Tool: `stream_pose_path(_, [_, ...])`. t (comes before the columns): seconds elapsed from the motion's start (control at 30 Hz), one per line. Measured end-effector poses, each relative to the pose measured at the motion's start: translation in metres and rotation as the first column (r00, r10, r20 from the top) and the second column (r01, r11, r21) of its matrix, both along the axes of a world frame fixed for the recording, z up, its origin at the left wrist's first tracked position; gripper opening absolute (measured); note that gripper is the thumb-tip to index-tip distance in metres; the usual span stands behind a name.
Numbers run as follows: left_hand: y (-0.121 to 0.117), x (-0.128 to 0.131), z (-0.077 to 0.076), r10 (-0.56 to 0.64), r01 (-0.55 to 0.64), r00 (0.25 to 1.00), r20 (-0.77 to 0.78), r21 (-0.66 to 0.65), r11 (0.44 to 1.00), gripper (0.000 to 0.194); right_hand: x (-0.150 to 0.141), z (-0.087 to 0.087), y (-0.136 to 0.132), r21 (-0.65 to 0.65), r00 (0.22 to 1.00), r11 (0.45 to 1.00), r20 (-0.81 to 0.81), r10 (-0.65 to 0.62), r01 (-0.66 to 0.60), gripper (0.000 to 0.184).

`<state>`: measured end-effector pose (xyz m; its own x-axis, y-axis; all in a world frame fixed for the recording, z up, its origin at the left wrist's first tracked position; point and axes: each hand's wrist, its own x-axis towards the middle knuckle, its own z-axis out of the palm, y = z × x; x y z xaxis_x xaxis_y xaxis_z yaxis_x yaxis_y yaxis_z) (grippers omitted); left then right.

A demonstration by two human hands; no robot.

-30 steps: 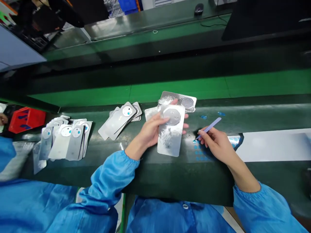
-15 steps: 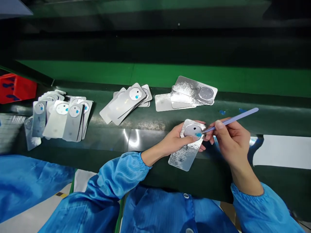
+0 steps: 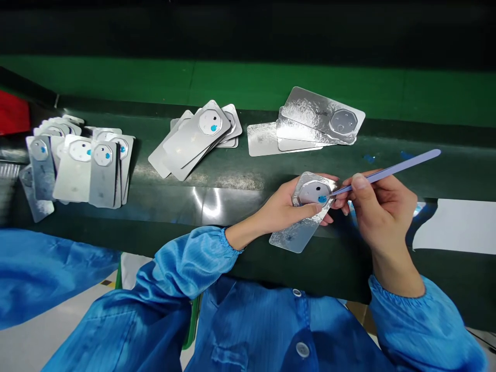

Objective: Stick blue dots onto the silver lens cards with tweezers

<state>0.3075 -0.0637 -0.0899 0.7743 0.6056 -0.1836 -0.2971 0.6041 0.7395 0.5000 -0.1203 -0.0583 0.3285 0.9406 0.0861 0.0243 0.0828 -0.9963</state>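
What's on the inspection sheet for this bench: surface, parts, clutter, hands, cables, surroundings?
Surface: dark green bench, scuffed patch near the middle
Job's things: silver plate with blue dot; tweezers, tips close to the dot
Clutter: similar plates in left group, middle group, right group; blue scraps; white sheet
Hands: left hand holds the plate; right hand grips the tweezers
Cables: thin dark lines lower right, unclear
Surroundings: red object at left edge; neighbouring blue sleeve
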Motion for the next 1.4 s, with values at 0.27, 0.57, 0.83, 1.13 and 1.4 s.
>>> stream_pose_path(0.27, [0.0, -0.001, 0.006, -0.003, 0.003, 0.999, -0.051, -0.006, 1.0, 0.069, -0.002, 0.006, 0.001, -0.055, 0.999, 0.998, 0.047, -0.024, 0.027, 0.043])
stream_pose_path(0.57, [-0.005, 0.002, 0.012, 0.056, -0.058, 0.996, -0.063, -0.025, 0.998, 0.065, -0.004, 0.002, -0.001, 0.093, 0.984, 0.99, 0.13, -0.121, 0.11, 0.032])
stream_pose_path(0.83, [-0.007, 0.003, 0.013, 0.176, -0.176, 0.984, -0.017, -0.031, 0.984, 0.088, -0.011, -0.015, -0.002, 0.012, 0.996, 0.996, 0.008, -0.085, 0.085, 0.025])
stream_pose_path(1.13, [-0.012, 0.005, 0.013, 0.199, -0.198, 0.98, -0.002, 0.094, 0.976, 0.078, -0.032, -0.019, -0.007, -0.108, 0.993, 0.994, -0.12, -0.009, -0.004, 0.033])
stream_pose_path(1.4, [-0.019, 0.008, 0.009, 0.207, -0.202, 0.978, -0.019, 0.154, 0.967, 0.083, -0.032, -0.024, -0.008, -0.088, 0.997, 0.995, -0.056, -0.045, 0.04, 0.028])
